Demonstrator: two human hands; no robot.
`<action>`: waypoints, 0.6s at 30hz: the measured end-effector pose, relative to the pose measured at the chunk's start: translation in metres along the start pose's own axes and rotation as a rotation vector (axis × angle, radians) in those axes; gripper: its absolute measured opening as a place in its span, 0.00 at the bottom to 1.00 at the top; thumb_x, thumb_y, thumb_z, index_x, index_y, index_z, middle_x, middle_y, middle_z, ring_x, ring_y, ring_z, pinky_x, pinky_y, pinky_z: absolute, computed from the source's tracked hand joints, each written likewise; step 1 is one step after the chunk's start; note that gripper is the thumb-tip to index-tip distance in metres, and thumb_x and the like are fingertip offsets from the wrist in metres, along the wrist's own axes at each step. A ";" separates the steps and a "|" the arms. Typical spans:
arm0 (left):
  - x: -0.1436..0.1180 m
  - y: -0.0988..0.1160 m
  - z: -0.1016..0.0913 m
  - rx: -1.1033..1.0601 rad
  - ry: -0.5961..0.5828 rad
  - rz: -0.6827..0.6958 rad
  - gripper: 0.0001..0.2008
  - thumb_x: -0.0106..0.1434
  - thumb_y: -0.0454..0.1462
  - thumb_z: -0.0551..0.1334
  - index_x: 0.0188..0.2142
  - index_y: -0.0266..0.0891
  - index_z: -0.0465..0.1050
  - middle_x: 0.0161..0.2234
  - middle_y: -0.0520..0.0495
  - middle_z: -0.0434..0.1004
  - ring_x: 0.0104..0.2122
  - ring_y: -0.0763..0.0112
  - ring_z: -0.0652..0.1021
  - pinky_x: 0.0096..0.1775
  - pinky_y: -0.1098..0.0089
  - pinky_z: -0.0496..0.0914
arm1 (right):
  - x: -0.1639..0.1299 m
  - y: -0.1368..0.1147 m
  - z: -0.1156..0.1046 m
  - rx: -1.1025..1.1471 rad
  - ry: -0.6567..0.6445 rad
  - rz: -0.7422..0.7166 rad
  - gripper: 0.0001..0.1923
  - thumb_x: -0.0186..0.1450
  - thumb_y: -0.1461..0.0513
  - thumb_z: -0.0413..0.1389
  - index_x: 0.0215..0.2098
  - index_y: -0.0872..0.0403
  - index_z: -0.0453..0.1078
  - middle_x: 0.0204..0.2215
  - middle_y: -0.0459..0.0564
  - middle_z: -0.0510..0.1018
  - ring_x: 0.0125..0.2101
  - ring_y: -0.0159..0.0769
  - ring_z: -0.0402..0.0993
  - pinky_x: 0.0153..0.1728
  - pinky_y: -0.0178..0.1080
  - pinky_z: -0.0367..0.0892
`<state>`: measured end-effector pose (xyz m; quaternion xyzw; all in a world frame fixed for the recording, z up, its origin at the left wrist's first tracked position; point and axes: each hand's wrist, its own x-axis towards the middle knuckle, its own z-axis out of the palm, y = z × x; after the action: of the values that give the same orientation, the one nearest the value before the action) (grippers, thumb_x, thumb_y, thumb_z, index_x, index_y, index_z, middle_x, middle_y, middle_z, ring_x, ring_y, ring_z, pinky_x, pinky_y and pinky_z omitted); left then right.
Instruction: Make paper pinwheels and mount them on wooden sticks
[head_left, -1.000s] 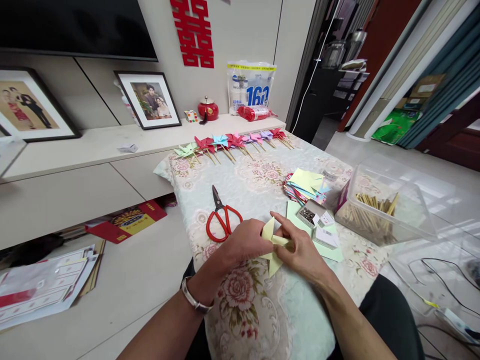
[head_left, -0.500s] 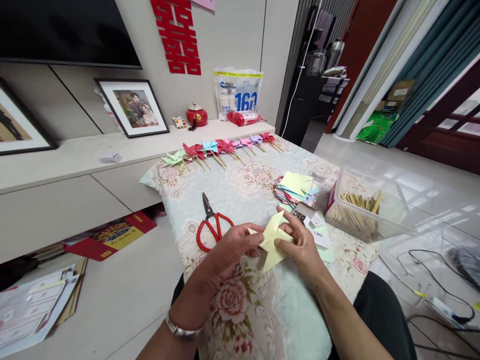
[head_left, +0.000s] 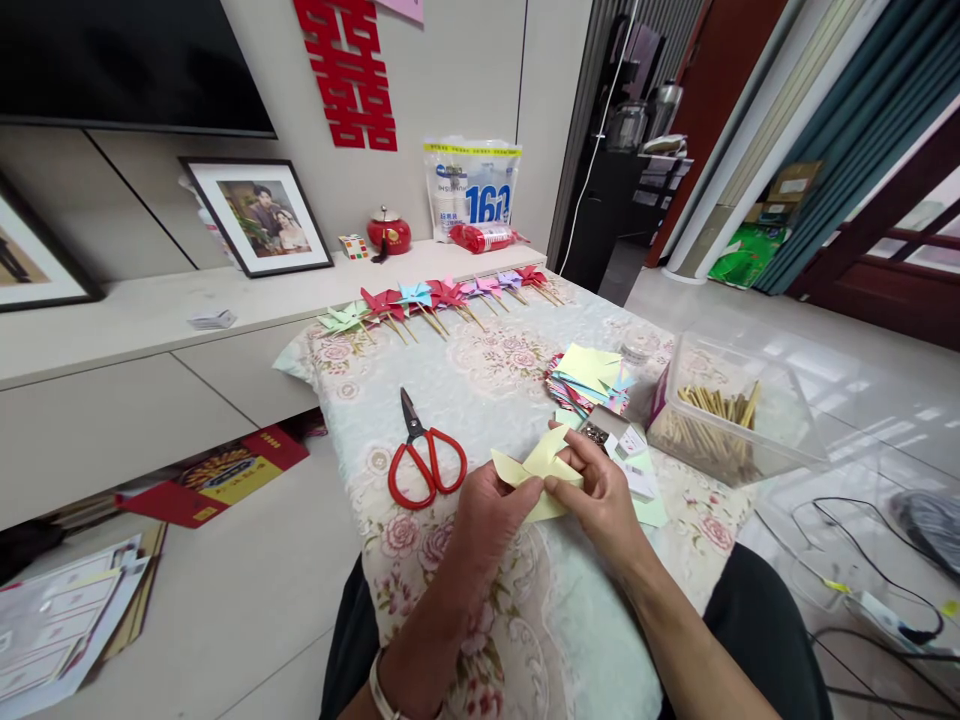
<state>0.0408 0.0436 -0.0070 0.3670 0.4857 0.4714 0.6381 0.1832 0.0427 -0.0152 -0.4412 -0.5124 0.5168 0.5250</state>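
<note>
Between my two hands is a pale yellow paper pinwheel with its blades folded inward. My left hand pinches its near left side, the thumb pressing close to the centre. On the right side, my right hand grips it between thumb and fingers. Part of the paper is hidden behind the fingers. Red-handled scissors lie left of my hands, blades pointing away. Just beyond my right hand sit a small open box of metal pins and a stack of coloured paper squares.
A clear plastic bin of wooden sticks stands at the right of the cloth-covered table. Finished pinwheels on sticks line the far edge. Behind them is a white cabinet with framed photos. Cables lie on the floor at right.
My left hand has moved in and turned, its thumb now nearer the pinwheel's centre beside my right thumb. The pinwheel has tilted, with its lower blade more covered.
</note>
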 end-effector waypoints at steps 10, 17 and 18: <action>0.007 0.008 -0.024 -0.125 -0.089 -0.070 0.13 0.52 0.37 0.68 0.38 0.34 0.79 0.29 0.47 0.83 0.28 0.63 0.80 0.34 0.67 0.72 | 0.004 -0.002 -0.018 -0.133 -0.007 -0.233 0.17 0.64 0.58 0.62 0.52 0.44 0.76 0.52 0.52 0.76 0.54 0.46 0.70 0.49 0.46 0.68; 0.008 0.011 -0.027 -0.195 -0.168 -0.137 0.12 0.50 0.37 0.68 0.35 0.36 0.79 0.26 0.49 0.81 0.28 0.64 0.80 0.33 0.68 0.71 | 0.003 -0.009 -0.023 -0.425 -0.185 -0.374 0.10 0.67 0.61 0.58 0.44 0.43 0.80 0.62 0.50 0.69 0.62 0.49 0.63 0.59 0.54 0.59; 0.008 0.011 -0.027 -0.197 -0.173 -0.136 0.12 0.50 0.37 0.68 0.35 0.36 0.79 0.26 0.49 0.81 0.28 0.64 0.79 0.33 0.68 0.71 | 0.003 -0.009 -0.022 -0.467 -0.201 -0.386 0.10 0.67 0.62 0.58 0.43 0.43 0.80 0.63 0.49 0.68 0.62 0.49 0.62 0.58 0.53 0.60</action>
<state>0.0124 0.0549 -0.0059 0.3081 0.4041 0.4388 0.7411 0.2061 0.0465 -0.0075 -0.3913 -0.7407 0.3170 0.4447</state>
